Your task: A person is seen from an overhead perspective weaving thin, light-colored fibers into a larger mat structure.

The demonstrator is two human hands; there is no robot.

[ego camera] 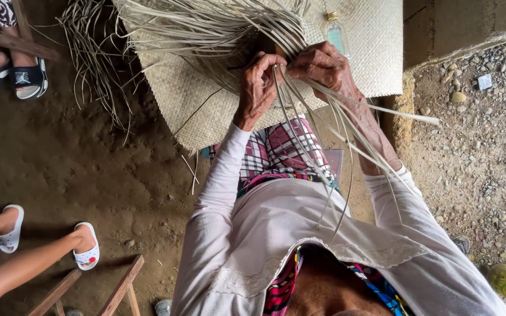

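A pale woven mat [194,99] of flat dried leaf strips lies on the ground in front of me, with its near edge over my checked skirt. My left hand [257,88] pinches loose strips at the mat's unwoven edge. My right hand [323,65] grips a bundle of long dried strips [317,126] that trail back over my right forearm and lap. Both hands meet at the same spot, fingers closed on strips. More loose strips fan out across the mat's top.
A small clear bottle [336,33] with a yellow cap lies on the mat's far right. Other people's feet in white sandals [86,246] and black sandals [27,79] stand at left. Wooden chair legs [118,289] sit lower left. Gravel [487,134] covers the right.
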